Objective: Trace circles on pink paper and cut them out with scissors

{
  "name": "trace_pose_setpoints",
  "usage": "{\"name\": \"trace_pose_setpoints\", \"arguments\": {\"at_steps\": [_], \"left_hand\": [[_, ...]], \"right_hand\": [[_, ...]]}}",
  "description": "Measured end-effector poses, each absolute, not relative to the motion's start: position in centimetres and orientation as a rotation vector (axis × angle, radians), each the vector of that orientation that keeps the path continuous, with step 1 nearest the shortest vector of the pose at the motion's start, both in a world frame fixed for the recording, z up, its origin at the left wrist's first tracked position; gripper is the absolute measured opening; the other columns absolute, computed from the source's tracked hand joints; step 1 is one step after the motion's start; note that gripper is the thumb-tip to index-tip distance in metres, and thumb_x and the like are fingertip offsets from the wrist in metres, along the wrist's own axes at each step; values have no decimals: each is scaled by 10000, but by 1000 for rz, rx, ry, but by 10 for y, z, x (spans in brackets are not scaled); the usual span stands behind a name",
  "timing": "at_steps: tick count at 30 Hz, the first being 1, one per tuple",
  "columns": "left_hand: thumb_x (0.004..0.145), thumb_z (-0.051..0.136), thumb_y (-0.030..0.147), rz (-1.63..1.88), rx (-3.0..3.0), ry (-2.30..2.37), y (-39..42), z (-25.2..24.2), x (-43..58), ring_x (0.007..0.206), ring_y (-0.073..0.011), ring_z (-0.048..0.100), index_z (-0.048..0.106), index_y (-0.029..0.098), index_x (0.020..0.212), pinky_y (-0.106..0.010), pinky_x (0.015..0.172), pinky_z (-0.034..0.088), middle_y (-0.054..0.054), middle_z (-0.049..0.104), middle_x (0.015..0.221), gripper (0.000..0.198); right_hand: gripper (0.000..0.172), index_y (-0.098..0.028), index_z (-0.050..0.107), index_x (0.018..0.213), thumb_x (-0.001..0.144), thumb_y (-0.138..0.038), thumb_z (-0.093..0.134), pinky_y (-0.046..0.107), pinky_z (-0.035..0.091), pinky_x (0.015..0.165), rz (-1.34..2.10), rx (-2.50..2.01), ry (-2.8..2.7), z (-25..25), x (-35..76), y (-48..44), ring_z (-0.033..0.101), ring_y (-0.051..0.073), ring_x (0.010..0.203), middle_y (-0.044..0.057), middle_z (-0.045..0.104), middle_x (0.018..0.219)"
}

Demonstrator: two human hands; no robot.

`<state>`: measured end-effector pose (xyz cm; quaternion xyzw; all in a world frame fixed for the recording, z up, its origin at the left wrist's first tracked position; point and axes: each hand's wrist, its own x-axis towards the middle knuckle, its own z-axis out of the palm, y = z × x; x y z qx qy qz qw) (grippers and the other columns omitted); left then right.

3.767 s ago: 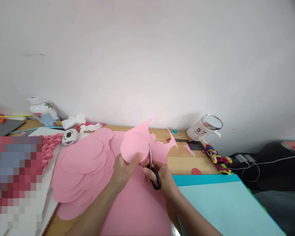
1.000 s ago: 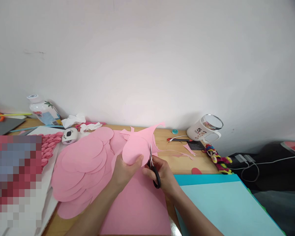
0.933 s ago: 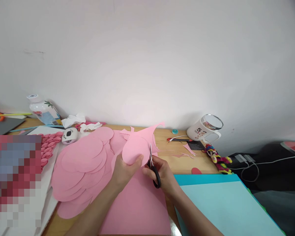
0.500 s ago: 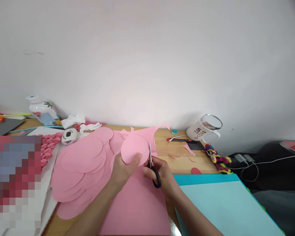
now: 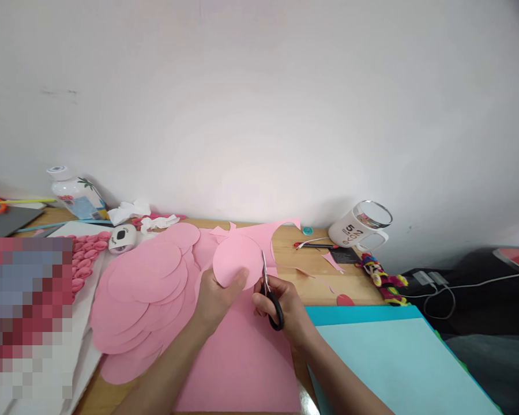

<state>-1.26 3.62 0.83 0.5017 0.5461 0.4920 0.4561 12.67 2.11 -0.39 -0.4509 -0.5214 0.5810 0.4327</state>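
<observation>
Compared with some four seconds ago, I observe that the pink sheet (image 5: 264,235) has turned behind the pink disc (image 5: 237,260). Its curved tip now reaches farther to the right, and small pointed ends (image 5: 227,231) have appeared beyond the upper left edge of the disc. The wide scalloped part to the right of the scissors (image 5: 275,310) has gone from there; I now find a thin strip (image 5: 312,275), its tip lower than one second ago. The disc also looks rounder than then.
</observation>
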Motion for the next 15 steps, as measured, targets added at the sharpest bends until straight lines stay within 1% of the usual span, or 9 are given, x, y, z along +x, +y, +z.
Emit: {"name": "trace_pose_setpoints", "arguments": {"at_steps": [9,15], "left_hand": [[662,623,378,1278,1262,1350,37,7,-13,557,-132,535,564,142,600,-211,483,433,-5,565,575,252],[676,612,379,1274,1236,1345,38,5,-13,474,-86,432,497,157,531,-186,431,369,38,454,489,289]], "right_hand": [[349,-181,462,567,655,-430,690,217,317,435,1449,-1101,-1314,-8,127,21,406,85,441,-61,403,455],[349,-180,457,562,663,-420,689,215,316,430,1458,-1082,-1318,-8,128,20,396,79,432,-65,390,460]]}}
